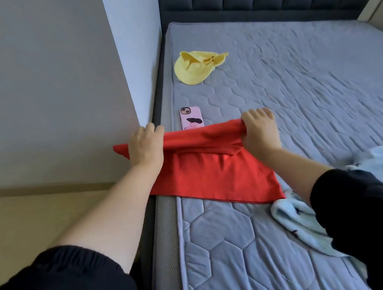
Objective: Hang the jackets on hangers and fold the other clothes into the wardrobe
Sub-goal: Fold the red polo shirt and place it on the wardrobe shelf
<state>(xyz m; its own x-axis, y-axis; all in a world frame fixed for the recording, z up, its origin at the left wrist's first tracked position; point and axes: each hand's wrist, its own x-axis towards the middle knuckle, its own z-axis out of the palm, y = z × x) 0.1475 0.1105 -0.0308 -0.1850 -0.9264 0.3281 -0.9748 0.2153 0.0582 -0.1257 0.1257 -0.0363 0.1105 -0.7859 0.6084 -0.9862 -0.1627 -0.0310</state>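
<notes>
**Left hand (145,142) & right hand (260,131) grip the red garment (212,175)**

We see both hands w/ fingers curled over the far, doubled-over edge of the red garment, knuckles up, L at its left end, R at its right end. The near part of the cloth lies flat on the grey quilted mattress (309,80), at the bed's left side; its left end sticks out past the mattress edge. Just beyond the fold a phone in a pink case (191,117) lies face down, its near end hidden by the cloth. Farther back a yellow hat (192,72) lies well apart from the garment. By the R forearm a pale blue printed garment (295,219) lies crumpled, touching the red one's near right corner. Black sleeves (59,288) are pushed up on both arms.
</notes>
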